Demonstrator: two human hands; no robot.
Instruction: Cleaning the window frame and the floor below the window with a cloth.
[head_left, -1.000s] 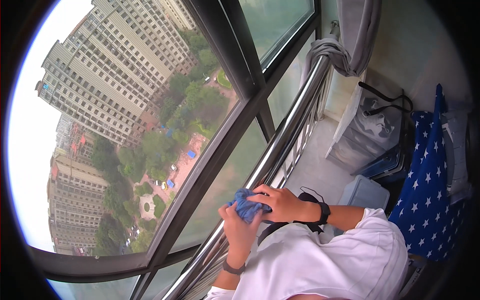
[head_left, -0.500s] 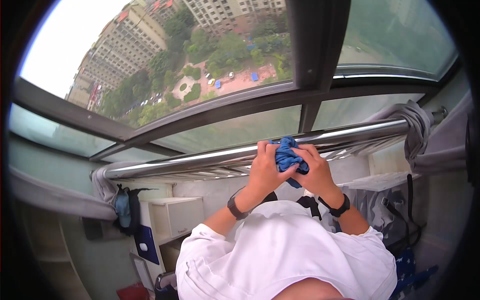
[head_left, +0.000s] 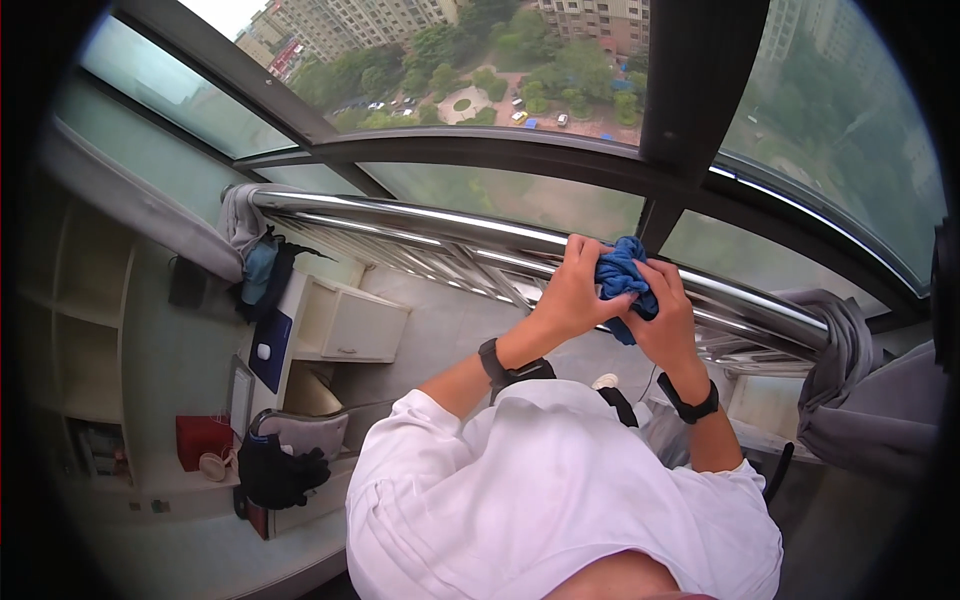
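Both of my hands are wrapped around a crumpled blue cloth (head_left: 622,276) held just in front of a shiny metal railing (head_left: 420,216) that runs under the window. My left hand (head_left: 575,290) grips the cloth from the left side, and my right hand (head_left: 665,318) closes on it from the right and below. A dark band sits on each wrist. My white shirt (head_left: 540,500) fills the lower middle of the view.
Dark window frames (head_left: 690,90) and large panes look down on buildings and trees far below. A white desk with drawers (head_left: 345,325) stands at the left, with a black bag (head_left: 280,470) on a chair. Grey curtains (head_left: 850,400) hang bunched at the right.
The view has swung round, so the railing now runs across the frame. My hands keep hold of the blue cloth, shifted right along the rail.
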